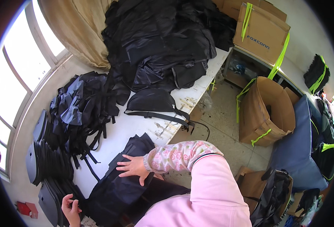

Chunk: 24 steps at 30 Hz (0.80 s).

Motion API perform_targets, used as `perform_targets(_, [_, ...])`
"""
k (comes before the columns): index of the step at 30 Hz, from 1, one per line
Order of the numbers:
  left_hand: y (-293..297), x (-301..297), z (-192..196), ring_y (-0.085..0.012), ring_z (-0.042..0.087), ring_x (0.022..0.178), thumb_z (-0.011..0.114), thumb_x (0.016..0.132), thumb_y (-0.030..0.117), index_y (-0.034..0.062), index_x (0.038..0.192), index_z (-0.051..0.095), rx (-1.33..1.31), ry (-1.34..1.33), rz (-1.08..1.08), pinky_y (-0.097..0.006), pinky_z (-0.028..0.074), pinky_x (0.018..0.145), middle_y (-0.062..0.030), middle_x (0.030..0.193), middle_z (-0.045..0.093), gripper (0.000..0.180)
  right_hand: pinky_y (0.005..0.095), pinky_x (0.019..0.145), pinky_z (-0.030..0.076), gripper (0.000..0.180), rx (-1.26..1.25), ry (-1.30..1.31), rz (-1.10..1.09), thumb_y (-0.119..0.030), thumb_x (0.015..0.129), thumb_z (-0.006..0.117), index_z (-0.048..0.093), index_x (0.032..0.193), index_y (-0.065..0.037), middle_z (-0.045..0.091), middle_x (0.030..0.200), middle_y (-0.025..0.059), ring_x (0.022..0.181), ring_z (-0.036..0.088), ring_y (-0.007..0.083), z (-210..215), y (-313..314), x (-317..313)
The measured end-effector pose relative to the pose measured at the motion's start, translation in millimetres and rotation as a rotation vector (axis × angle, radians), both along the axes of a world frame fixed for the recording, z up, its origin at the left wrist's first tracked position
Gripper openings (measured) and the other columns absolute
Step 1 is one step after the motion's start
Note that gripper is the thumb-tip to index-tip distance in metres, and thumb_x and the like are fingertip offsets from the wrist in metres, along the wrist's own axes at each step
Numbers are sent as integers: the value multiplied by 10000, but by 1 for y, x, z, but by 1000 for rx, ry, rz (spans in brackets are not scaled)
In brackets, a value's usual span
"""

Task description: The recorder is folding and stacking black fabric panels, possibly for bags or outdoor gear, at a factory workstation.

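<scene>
My right hand lies flat with spread fingers on a layered stack of black fabric pieces at the table's near edge. My left hand is raised at the lower left, fingers loosely bent and apart, with nothing seen in it. It is beside the fabric stack and close to piles of dark curved panels. Beyond my right hand rests a black waist bag with its strap hanging over the table's edge. A heap of black and grey pieces with straps lies at the left.
A large mound of black fabric covers the far end of the white table. On the floor at right stand an open cardboard box, a blue padded board and another box of black material. Windows line the left wall.
</scene>
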<state>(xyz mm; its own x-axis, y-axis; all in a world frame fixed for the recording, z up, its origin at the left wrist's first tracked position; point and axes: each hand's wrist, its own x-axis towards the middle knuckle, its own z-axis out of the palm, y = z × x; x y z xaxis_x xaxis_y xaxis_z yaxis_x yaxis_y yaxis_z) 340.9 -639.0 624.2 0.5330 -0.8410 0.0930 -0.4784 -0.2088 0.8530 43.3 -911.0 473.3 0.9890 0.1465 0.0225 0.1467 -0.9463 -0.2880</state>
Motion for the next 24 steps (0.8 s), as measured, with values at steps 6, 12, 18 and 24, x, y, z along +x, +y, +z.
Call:
perform_targets(6, [-24,-18,-7,-26,461,484,642,880,-32,21,1190,571,-34,44,-42,-163,358,414,19,747,535,322,648,1162,95,1039,40,-78,-39,-529,734,768,267,1536,-100,200,1603,209,1507,115,370,14,7,-18])
perform_targets(12, [-44,-50,-8,-29,482,523,635,875,-43,30,1256,528,-71,79,-117,-160,362,447,6,768,563,402,420,1032,439,912,833,-191,-11,-244,812,754,227,1528,-38,400,1479,228,1249,519,347,95,41,55])
perform_targets(18, [-65,-91,-18,-122,603,620,576,938,-16,45,1316,436,-275,414,-147,-229,459,509,-64,826,634,408,268,669,534,449,1518,4,-32,-87,852,674,506,1264,-27,659,912,68,806,639,133,100,73,108])
perform_targets(24, [-9,1,38,-272,594,952,810,774,216,61,1159,622,-259,-862,159,-377,480,839,-110,1036,648,456,262,650,549,151,1146,87,-273,-138,976,581,623,983,7,673,819,51,693,653,110,81,54,89])
